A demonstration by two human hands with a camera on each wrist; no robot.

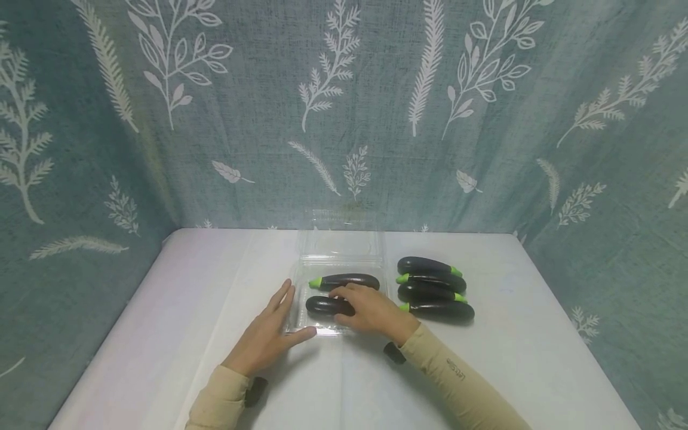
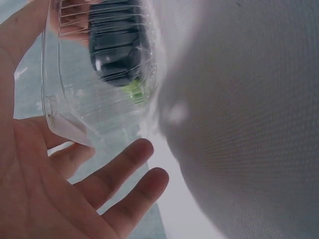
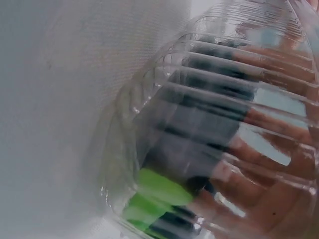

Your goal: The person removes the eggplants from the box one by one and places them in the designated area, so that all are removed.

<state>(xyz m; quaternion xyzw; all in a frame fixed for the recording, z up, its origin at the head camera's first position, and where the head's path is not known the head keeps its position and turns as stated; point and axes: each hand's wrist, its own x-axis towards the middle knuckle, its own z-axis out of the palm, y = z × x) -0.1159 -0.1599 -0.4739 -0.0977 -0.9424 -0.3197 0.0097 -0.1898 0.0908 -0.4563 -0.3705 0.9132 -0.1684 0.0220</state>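
A clear plastic clamshell box (image 1: 301,297) stands on the table with its lid raised toward the back. Inside, one eggplant (image 1: 352,280) lies crosswise toward the hinge, green stem to the left. Nearer the front, my right hand (image 1: 371,310) grips a second eggplant (image 1: 321,305) by its right part, covering its stem end; the right wrist view shows green stem through the ribbed wall, behind which are the fingers (image 3: 279,124). My left hand (image 1: 266,334) is at the box's front left corner, fingers extended along the left side, thumb spread at the front edge.
Right of the box, several eggplants (image 1: 432,292) lie in a stacked row with stems pointing alternate ways. The white-covered table (image 1: 215,280) ends at a green leaf-patterned curtain (image 1: 269,167) behind the raised lid (image 1: 341,242). Curtains also flank both sides.
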